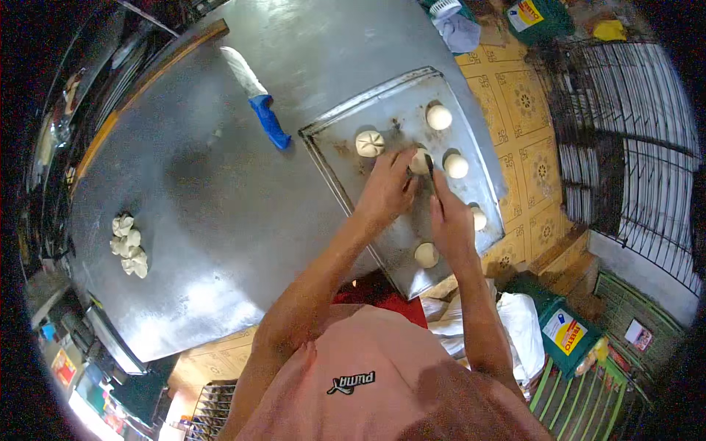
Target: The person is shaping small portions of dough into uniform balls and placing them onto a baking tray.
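Note:
On the metal baking tray, my left hand has its fingertips at the side of a round dough ball, gripping it. My right hand is closed around a small dark blade, whose tip meets the top of that ball. Its handle is mostly hidden by my fingers. Left of this ball sits a scored dough ball, with cuts radiating from its top. Smooth dough balls lie along the tray's right side, one far back and one beside my right hand. Another dough ball is nearer me.
A blue-handled knife lies on the metal table, left of the tray. Several joined dough pieces rest near the table's left edge. Wire racks stand to the right across the tiled floor. White sacks are beside me.

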A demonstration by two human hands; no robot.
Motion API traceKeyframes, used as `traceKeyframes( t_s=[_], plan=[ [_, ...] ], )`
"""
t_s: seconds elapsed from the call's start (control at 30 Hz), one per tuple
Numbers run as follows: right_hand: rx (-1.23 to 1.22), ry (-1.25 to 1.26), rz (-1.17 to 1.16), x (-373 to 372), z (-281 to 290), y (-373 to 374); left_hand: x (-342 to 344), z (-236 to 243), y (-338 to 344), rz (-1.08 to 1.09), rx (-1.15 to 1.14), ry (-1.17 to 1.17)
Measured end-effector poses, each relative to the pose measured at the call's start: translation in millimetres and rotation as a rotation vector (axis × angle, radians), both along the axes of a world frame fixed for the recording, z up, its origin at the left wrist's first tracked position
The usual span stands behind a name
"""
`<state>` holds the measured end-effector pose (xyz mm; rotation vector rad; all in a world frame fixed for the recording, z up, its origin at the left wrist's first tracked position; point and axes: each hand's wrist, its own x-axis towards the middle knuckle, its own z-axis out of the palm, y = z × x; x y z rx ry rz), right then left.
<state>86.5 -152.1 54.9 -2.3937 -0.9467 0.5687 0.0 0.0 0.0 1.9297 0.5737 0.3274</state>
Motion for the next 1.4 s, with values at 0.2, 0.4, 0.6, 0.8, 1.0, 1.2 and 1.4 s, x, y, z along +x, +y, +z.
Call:
traceKeyframes(
  t_s=[0.2,0.4,0.6,0.8,1.0,1.2,1.4],
  plan=[
    [-0.213,-0.021,0.037,13,13,-11,26,-28,-16,0.025,0.143,-0.163],
    [-0.070,0.040,-0.007,1,41,-48,25,-19,-14,0.056,-0.103,-0.031],
    [-0.074,-0.112,0.046,30,-9,3,33,-18,-10,0.049,0.051,-0.181],
    [-0.487,0.060,0.155,19,36,-36,26,-27,-6,0.068,0.088,-0.053],
    [-0.027,-0.081,0.045,30,9,4,30,-12,-13,0.070,-0.014,-0.026],
    [-0.292,0.049,0.125,24,22,-16,27,-17,-2,0.092,-0.010,0.015],
    [0.057,-0.049,-0.005,45,34,-52,38,8,-3,0.067,0.101,-0.077]
  ],
)
